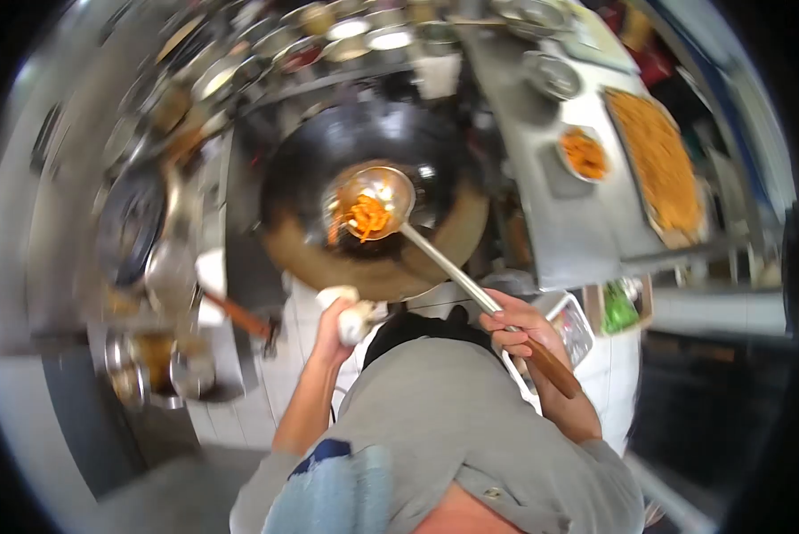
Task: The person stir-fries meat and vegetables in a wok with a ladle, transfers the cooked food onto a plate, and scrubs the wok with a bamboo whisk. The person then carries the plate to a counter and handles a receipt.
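A large black wok (pixel 306 160) stands in front of me. My right hand (pixel 517 327) is wrapped round the long handle of a metal ladle (pixel 399 182), near its wooden end. The round ladle head is over the middle of the wok and carries orange food pieces (pixel 368 216). At the wok's near left edge my left hand (pixel 333 327) is closed on a bunched whitish cloth (pixel 355 320). Whether the cloth touches the wok rim is hard to tell.
On the right counter (pixel 560 240) are a bowl of orange pieces (pixel 583 154) and a tray of orange-brown food (pixel 656 165). Several containers (pixel 346 44) line the back. A dark pan (pixel 133 222) lies left, with metal pots (pixel 192 369) nearer me. A white bin (pixel 570 331) stands lower right.
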`<act>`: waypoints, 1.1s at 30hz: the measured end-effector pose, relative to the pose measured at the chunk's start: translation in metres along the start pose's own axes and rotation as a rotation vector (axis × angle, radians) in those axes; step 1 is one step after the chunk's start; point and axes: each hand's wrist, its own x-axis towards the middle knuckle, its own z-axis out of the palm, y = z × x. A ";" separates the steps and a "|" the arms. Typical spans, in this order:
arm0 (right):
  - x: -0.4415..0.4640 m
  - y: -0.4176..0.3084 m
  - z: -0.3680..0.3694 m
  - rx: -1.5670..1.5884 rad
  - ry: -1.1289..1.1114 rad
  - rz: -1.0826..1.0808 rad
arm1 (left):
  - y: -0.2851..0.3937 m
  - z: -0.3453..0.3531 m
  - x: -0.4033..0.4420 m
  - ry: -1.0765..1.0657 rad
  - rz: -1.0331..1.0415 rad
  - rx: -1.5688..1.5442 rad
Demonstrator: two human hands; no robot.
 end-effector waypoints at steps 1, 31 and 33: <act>-0.015 -0.001 0.004 0.041 0.030 -0.057 | 0.003 0.002 -0.003 -0.010 0.002 0.025; -0.078 -0.066 -0.019 -1.151 1.268 -0.733 | 0.031 0.041 -0.005 -0.181 -0.016 0.140; -0.078 -0.063 -0.036 -1.226 1.263 -0.831 | 0.029 0.033 -0.003 -0.197 -0.032 0.130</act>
